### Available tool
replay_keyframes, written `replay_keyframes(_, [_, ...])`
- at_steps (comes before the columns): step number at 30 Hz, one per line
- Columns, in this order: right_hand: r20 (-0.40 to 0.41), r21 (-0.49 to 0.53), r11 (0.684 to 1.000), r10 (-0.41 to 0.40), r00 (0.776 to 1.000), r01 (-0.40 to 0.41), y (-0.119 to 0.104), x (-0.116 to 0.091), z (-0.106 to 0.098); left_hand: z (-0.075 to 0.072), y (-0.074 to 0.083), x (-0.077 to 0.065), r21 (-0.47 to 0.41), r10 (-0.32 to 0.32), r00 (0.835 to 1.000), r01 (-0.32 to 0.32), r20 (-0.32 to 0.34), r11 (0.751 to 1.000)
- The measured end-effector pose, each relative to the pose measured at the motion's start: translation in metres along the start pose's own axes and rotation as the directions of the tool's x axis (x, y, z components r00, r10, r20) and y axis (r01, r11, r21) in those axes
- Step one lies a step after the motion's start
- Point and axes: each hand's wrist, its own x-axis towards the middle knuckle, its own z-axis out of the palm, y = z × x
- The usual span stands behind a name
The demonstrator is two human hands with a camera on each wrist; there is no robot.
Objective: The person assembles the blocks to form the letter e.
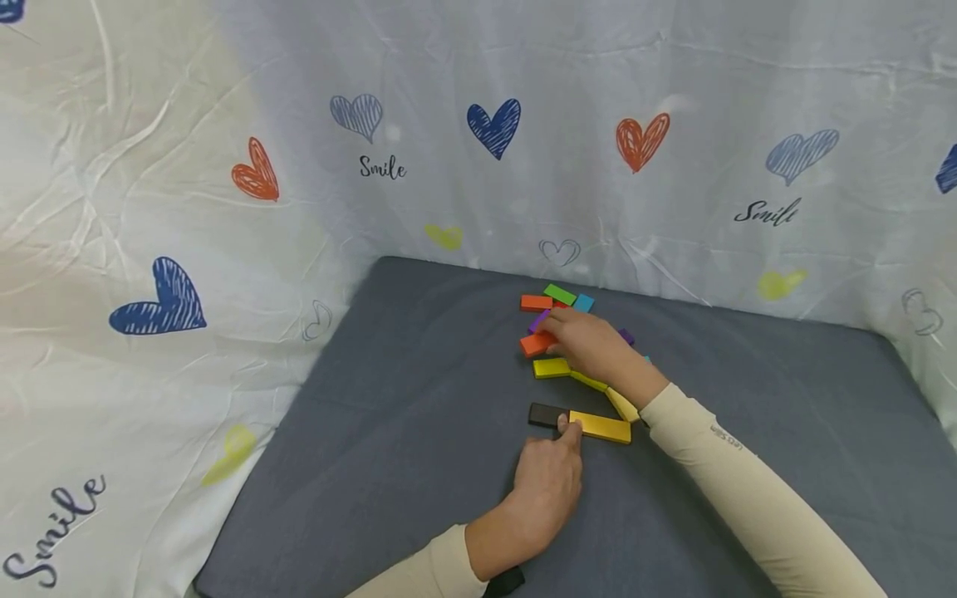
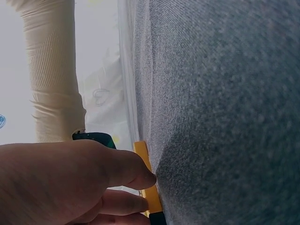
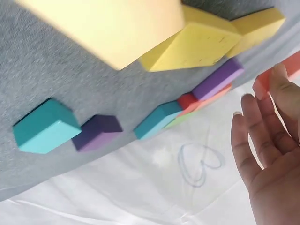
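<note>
My right hand [image 1: 594, 345] reaches over a loose group of coloured blocks. In the right wrist view, its thumb and forefinger pinch an orange-red block [image 3: 264, 83], while the other fingers extend. Lower down, my left hand [image 1: 546, 482] touches the joint where a black block [image 1: 546, 414] meets a deep-yellow block [image 1: 601, 426], end to end. Its thumb and fingers press along the deep-yellow block's near side in the left wrist view. Paler yellow blocks [image 1: 552, 368] continue in a bent row under my right wrist, which partly hides them.
Toward the back lie an orange block [image 1: 536, 303], a green block [image 1: 560, 294] and a blue block [image 1: 584, 303]. A teal block [image 3: 46, 129] and a dark purple block [image 3: 98, 132] stand beyond my right hand. A white curtain with printed hearts [image 1: 493, 129] borders the grey cloth-covered table [image 1: 374, 432].
</note>
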Motion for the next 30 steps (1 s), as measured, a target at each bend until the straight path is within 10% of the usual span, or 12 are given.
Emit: replay_keyframes(30, [0.018,-0.010,0.973,-0.229,0.973,0.229,-0.030,0.006,0.019,0.001,-0.002,-0.001,-0.005,-0.024,1.000,0.024,-0.015,1.000])
